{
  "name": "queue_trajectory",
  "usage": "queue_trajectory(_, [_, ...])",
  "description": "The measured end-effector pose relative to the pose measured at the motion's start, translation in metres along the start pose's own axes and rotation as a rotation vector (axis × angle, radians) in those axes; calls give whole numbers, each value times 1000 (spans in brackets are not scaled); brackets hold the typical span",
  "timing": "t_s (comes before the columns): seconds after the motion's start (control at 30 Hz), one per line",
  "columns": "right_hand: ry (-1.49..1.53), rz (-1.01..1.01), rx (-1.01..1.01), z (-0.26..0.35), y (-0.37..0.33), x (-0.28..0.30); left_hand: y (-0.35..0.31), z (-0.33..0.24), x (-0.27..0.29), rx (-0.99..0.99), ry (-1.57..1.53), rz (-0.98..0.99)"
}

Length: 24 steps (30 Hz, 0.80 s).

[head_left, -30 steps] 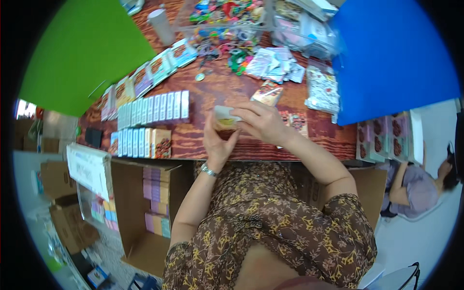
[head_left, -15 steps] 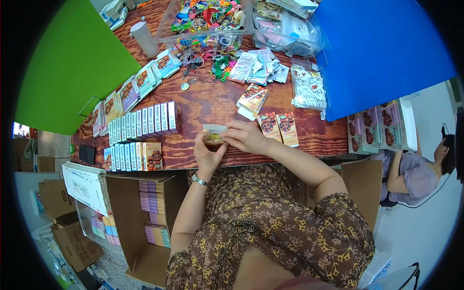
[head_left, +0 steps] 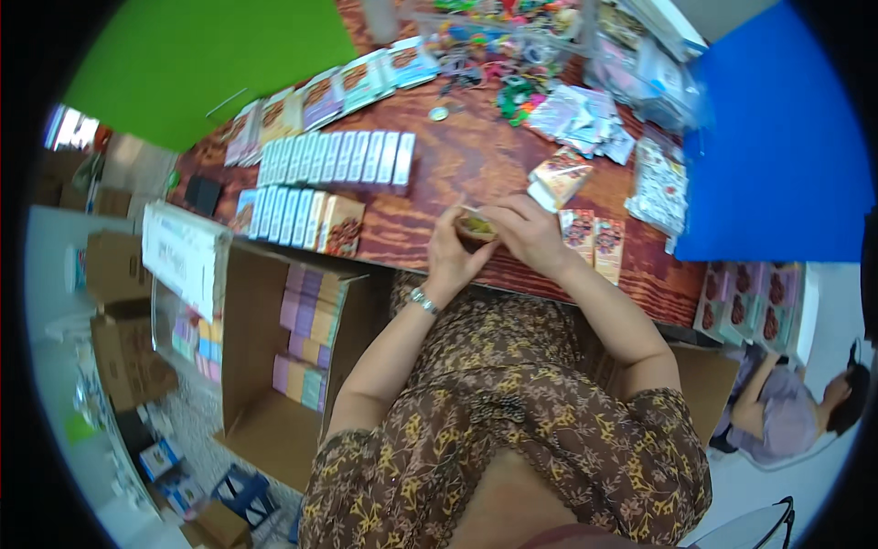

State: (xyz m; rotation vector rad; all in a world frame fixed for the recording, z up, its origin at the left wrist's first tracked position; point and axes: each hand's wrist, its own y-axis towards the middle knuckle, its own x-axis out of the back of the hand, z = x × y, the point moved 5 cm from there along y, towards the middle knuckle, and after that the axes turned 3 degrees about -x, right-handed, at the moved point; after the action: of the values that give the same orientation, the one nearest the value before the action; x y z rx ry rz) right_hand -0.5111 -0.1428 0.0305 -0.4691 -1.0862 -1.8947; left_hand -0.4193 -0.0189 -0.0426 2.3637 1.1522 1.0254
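A small open carton (head_left: 476,225) is upright at the table's front edge, its top facing me and something yellowish showing inside. My left hand (head_left: 453,254) is closed around its left side, thumb across the near face. At its right rim, the bent fingers of my right hand (head_left: 529,236) pinch the flap; the fingertips are partly hidden. Just beyond my right hand lies an open orange carton (head_left: 560,178) with a white flap. Two flat orange cartons (head_left: 608,249) are beside my right wrist.
Rows of small boxes (head_left: 338,157) stand at left, with a line of packs (head_left: 325,99) behind. Bins of colourful trinkets (head_left: 512,37) and packets (head_left: 640,73) sit at the back, near loose sachets (head_left: 585,119). A cardboard box (head_left: 247,366) stands below left; a person (head_left: 786,403) is at far right.
The whole view has turned and shifted, so the table and hands appear farther right. Both hands stay on the small carton, and its white flap now shows less.
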Motion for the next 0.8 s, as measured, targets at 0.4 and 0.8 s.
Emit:
queue_trajectory(0.4, [183,140,-236,1,15,-6,5,-6,5,45,-41,32])
queue_trajectory(0.8, [-75,81,50,24,8,-9,6,-6,5,34,3,95])
